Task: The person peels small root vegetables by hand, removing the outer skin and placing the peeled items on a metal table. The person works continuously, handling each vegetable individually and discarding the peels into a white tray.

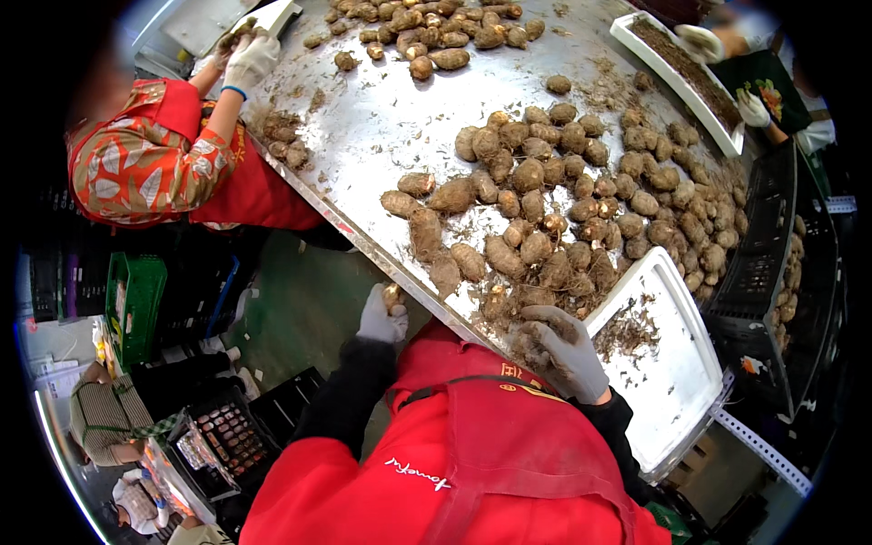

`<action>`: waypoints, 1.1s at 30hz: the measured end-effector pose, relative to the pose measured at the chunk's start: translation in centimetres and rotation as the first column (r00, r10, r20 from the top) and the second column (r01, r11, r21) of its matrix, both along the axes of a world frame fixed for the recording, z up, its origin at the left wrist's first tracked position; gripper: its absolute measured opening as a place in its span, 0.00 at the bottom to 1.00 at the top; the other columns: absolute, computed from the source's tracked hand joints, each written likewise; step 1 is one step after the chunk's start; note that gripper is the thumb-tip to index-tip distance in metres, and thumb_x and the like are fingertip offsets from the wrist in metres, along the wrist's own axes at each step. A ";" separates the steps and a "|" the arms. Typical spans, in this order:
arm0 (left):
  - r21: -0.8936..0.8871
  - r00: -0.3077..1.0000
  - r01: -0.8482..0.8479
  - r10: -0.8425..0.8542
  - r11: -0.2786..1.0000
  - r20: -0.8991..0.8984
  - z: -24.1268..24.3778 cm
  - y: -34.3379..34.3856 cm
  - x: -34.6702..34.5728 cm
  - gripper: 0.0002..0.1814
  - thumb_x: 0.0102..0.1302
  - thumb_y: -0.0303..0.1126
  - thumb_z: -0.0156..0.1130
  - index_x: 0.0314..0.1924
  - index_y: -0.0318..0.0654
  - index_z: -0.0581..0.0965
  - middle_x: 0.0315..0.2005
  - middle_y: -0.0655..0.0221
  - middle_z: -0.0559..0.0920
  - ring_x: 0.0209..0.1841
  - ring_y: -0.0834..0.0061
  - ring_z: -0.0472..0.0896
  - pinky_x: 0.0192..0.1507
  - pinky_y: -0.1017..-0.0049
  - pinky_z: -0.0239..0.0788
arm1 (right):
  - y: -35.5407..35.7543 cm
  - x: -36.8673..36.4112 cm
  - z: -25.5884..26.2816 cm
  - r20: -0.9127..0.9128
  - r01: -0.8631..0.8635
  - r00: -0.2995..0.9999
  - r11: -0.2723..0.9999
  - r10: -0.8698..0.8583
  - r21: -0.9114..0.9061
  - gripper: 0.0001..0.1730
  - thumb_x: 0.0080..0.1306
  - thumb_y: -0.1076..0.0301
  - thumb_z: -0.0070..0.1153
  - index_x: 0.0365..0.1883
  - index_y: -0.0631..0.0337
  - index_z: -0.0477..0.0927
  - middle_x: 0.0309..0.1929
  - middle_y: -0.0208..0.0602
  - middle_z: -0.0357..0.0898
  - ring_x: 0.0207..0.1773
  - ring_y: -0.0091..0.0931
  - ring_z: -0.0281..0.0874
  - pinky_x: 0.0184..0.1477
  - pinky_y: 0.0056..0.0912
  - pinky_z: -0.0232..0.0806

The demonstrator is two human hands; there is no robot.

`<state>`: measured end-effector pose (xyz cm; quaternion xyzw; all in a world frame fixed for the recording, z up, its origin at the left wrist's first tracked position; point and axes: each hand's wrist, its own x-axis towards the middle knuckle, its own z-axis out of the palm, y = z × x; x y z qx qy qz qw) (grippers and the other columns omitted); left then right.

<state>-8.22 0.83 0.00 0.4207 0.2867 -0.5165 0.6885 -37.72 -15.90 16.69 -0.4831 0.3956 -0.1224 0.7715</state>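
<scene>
My left hand [383,317], in a pale work glove, grips a small taro corm [392,296] just off the near edge of the metal table. Dirt darkens the glove of my right hand [569,351], which rests with bent fingers at the table edge. Brown fibres and debris [523,340] lie around its fingers; whether they hold anything is hidden. A wide heap of hairy brown taro corms [528,176] spreads over the metal table [368,129] before me. Beside my right hand stands a white tray [681,402] with root scraps in it.
Across the left corner, a co-worker's gloved hands [248,58] hold something brown. Another person's gloved hand [702,44] is over a long white foam tray [671,71]. A black crate [756,286] borders the table's right side. More corms [436,34] lie at the far end.
</scene>
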 end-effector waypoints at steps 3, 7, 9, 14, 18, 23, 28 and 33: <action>0.028 0.961 0.199 -0.201 0.980 0.189 7.0 -1.2 1.7 0.20 0.75 0.51 0.51 0.33 0.44 0.74 0.15 0.71 0.70 0.08 0.80 0.61 0.13 0.81 0.58 | -1.0 -0.4 -0.1 -0.001 0.072 0.997 0.992 -0.073 0.105 0.18 0.75 0.64 0.55 0.58 0.66 0.78 0.51 0.30 0.80 0.49 0.17 0.77 0.48 0.20 0.71; -0.021 0.735 0.408 -0.315 0.913 0.601 8.8 -2.7 0.2 0.12 0.71 0.35 0.57 0.48 0.35 0.73 0.28 0.69 0.74 0.23 0.83 0.69 0.23 0.83 0.63 | -0.4 -0.3 0.8 0.006 0.033 0.999 0.997 -0.034 0.064 0.16 0.76 0.67 0.55 0.58 0.65 0.79 0.51 0.29 0.79 0.49 0.18 0.75 0.51 0.22 0.69; 0.073 0.600 0.429 -0.345 0.900 0.722 9.4 -4.3 -0.7 0.13 0.71 0.31 0.55 0.51 0.33 0.71 0.31 0.70 0.72 0.27 0.83 0.70 0.26 0.82 0.64 | -0.3 0.2 0.1 0.046 0.004 0.999 0.995 0.001 -0.103 0.17 0.76 0.67 0.54 0.59 0.65 0.78 0.52 0.30 0.79 0.51 0.18 0.74 0.54 0.22 0.68; 0.150 0.286 0.401 -0.279 0.904 0.917 13.0 -8.3 -5.3 0.19 0.78 0.48 0.45 0.40 0.41 0.75 0.16 0.75 0.68 0.15 0.81 0.64 0.16 0.79 0.53 | -0.3 -0.7 0.4 0.012 0.023 1.000 0.999 -0.022 -0.049 0.17 0.76 0.66 0.55 0.59 0.64 0.78 0.49 0.29 0.81 0.47 0.15 0.75 0.48 0.19 0.69; 0.146 0.486 0.370 -0.325 0.917 0.811 11.8 -7.1 -2.3 0.18 0.77 0.49 0.50 0.43 0.41 0.77 0.24 0.73 0.74 0.16 0.83 0.66 0.15 0.82 0.54 | 0.0 -1.6 -0.3 0.041 0.074 0.997 0.995 -0.071 -0.068 0.16 0.76 0.66 0.54 0.58 0.65 0.79 0.52 0.30 0.81 0.52 0.18 0.75 0.55 0.23 0.68; 0.387 0.765 -0.121 -0.163 0.914 0.623 5.3 -2.2 2.7 0.16 0.74 0.48 0.55 0.41 0.44 0.77 0.18 0.74 0.73 0.14 0.82 0.68 0.13 0.80 0.53 | 0.0 -1.9 -0.2 0.035 0.088 0.996 0.992 -0.085 -0.092 0.16 0.75 0.67 0.54 0.56 0.66 0.79 0.55 0.33 0.80 0.58 0.22 0.74 0.63 0.27 0.64; 0.507 0.695 0.046 -0.392 0.860 0.603 0.3 -1.7 3.0 0.16 0.73 0.42 0.52 0.30 0.41 0.76 0.17 0.71 0.74 0.14 0.78 0.67 0.16 0.74 0.54 | 0.3 -1.6 -1.3 0.046 0.104 0.994 0.995 -0.104 0.005 0.16 0.75 0.67 0.54 0.56 0.66 0.79 0.55 0.34 0.80 0.58 0.23 0.74 0.62 0.27 0.65; 0.391 0.718 -0.028 -0.254 0.920 0.648 -3.5 -2.0 3.1 0.15 0.72 0.38 0.51 0.29 0.39 0.76 0.19 0.73 0.73 0.16 0.78 0.66 0.17 0.75 0.54 | 0.4 -1.0 -1.2 0.012 0.054 0.998 0.998 -0.054 0.024 0.16 0.74 0.67 0.55 0.55 0.67 0.80 0.55 0.34 0.80 0.57 0.23 0.75 0.63 0.28 0.64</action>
